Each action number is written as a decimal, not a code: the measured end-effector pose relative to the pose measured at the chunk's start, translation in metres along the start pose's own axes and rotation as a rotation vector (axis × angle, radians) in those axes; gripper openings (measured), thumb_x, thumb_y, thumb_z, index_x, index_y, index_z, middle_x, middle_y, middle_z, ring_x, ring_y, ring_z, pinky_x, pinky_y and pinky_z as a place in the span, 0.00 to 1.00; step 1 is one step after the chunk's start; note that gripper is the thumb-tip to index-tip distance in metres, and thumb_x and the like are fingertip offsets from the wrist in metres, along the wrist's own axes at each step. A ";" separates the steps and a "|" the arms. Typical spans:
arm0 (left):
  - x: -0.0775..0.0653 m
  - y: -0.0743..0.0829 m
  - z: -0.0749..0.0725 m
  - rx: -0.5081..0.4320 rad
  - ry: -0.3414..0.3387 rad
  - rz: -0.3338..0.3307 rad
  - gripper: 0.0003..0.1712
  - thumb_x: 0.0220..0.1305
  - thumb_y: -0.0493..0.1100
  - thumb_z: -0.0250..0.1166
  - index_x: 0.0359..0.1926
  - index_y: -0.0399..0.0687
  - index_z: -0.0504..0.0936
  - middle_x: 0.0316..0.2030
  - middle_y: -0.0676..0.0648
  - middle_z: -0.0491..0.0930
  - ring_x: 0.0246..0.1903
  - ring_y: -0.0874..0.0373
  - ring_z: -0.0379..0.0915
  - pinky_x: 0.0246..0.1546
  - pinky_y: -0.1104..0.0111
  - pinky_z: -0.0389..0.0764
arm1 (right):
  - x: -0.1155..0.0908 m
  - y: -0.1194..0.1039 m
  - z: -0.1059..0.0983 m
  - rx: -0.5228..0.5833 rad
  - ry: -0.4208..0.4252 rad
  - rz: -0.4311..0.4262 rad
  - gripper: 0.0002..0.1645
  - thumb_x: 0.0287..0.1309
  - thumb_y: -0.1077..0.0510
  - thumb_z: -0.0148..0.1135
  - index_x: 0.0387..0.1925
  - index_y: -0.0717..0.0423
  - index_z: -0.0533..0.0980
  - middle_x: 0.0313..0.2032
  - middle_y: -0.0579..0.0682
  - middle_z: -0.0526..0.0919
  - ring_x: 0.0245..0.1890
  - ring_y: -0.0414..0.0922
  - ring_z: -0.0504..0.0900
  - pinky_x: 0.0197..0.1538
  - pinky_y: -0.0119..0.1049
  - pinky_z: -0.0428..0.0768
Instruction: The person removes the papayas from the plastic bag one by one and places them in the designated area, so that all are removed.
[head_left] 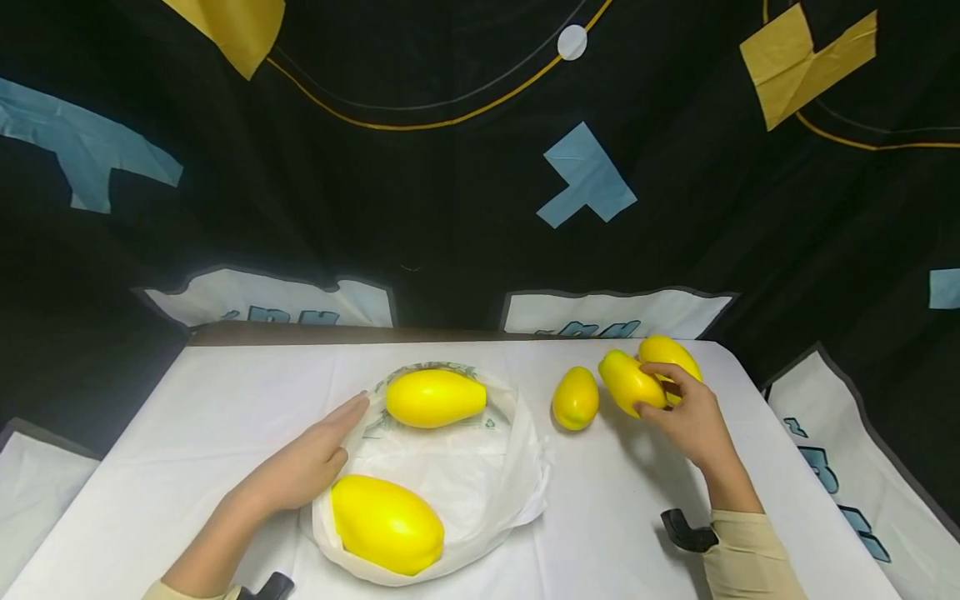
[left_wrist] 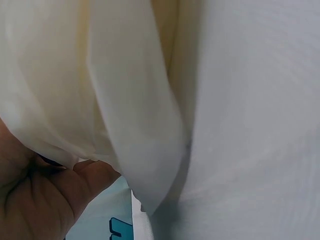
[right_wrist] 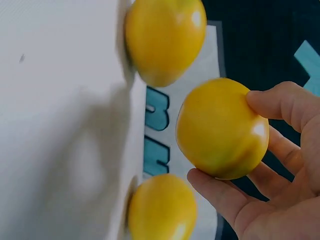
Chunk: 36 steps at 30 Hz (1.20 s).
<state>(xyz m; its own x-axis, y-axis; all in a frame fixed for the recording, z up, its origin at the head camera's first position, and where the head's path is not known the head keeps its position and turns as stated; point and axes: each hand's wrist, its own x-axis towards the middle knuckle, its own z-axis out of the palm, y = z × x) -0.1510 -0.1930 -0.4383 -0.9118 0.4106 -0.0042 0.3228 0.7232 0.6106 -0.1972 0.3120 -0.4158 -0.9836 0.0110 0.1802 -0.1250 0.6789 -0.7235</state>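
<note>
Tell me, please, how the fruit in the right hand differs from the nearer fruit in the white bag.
The held fruit is off the table; the bagged fruit lies in the white bag. In the head view, the held fruit looks smaller than the bagged fruit. Both are smooth and yellow.

- Head view: bright, the white surface (head_left: 600, 517) evenly lit, the dark cloth (head_left: 450, 217) near black with bluish haze at left.
- A soft-edged shadow falls left of the right arm (head_left: 731, 492).
- Left wrist view: dimmer, low in contrast, the close plastic bag (left_wrist: 132, 110) soft.
- Right wrist view: small glare spots on the yellow fruits (right_wrist: 217, 132); broad, blurry shadow.
</note>
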 end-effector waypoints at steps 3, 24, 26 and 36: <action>-0.001 0.000 0.001 -0.007 0.002 0.000 0.36 0.65 0.29 0.51 0.74 0.34 0.54 0.74 0.38 0.51 0.72 0.40 0.45 0.68 0.46 0.55 | 0.000 0.007 0.000 -0.003 -0.007 0.027 0.33 0.51 0.60 0.72 0.59 0.58 0.72 0.60 0.64 0.71 0.56 0.63 0.74 0.58 0.59 0.74; -0.001 0.000 0.000 -0.009 0.010 0.015 0.36 0.65 0.29 0.50 0.73 0.33 0.54 0.74 0.38 0.51 0.72 0.40 0.46 0.69 0.46 0.55 | -0.002 0.029 0.009 -0.024 -0.101 0.122 0.32 0.53 0.59 0.70 0.60 0.57 0.71 0.61 0.62 0.71 0.60 0.64 0.68 0.60 0.62 0.70; -0.001 0.000 0.000 -0.009 0.008 0.014 0.36 0.65 0.29 0.50 0.74 0.34 0.54 0.74 0.38 0.51 0.72 0.41 0.46 0.69 0.46 0.55 | -0.002 0.029 0.009 -0.030 -0.103 0.123 0.33 0.53 0.59 0.70 0.61 0.57 0.71 0.61 0.63 0.71 0.60 0.64 0.68 0.60 0.62 0.70; -0.001 0.002 -0.002 -0.013 0.006 0.001 0.36 0.65 0.29 0.50 0.74 0.35 0.54 0.74 0.39 0.51 0.72 0.42 0.46 0.68 0.47 0.56 | -0.004 0.017 0.004 -0.056 -0.089 0.062 0.34 0.54 0.57 0.70 0.62 0.58 0.70 0.61 0.60 0.72 0.64 0.61 0.66 0.64 0.61 0.66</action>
<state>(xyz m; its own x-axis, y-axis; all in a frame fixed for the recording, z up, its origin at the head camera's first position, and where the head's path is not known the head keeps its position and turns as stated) -0.1496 -0.1931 -0.4359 -0.9128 0.4084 0.0010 0.3207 0.7153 0.6209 -0.1960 0.3210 -0.4312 -0.9972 -0.0095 0.0742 -0.0584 0.7187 -0.6929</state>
